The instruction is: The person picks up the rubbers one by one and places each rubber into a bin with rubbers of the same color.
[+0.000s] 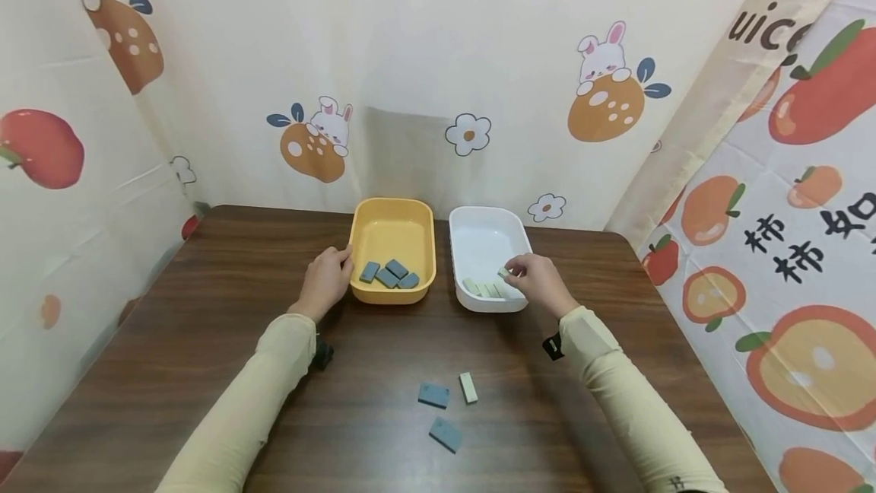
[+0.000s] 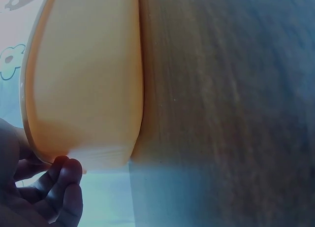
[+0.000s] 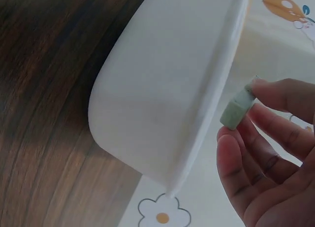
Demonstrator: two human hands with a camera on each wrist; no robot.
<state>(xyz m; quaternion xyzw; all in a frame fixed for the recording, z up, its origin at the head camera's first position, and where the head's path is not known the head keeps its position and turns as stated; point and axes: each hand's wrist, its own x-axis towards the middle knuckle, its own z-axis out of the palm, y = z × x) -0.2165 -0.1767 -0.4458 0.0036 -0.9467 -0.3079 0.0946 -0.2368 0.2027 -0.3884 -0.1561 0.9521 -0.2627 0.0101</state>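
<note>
My left hand (image 1: 326, 280) pinches the left rim of a yellow tray (image 1: 393, 211); in the left wrist view, curled fingertips (image 2: 69, 173) meet the tray's edge. Inside that tray lie several blue-grey blocks (image 1: 387, 278). Over the right side of a white tray (image 1: 487, 221), my right hand (image 1: 539, 280) holds a small light green block (image 3: 238, 110) between thumb and fingers, above the rim. Several more light green blocks (image 1: 482, 290) lie side by side along the near end of the white tray.
On the dark wooden table (image 1: 369, 417), in front of the trays, lie one light green block (image 1: 468, 387) and two blue-grey blocks, one farther (image 1: 434, 395) and one nearer block (image 1: 445, 434). A patterned curtain (image 1: 438, 44) hangs behind the table's far edge.
</note>
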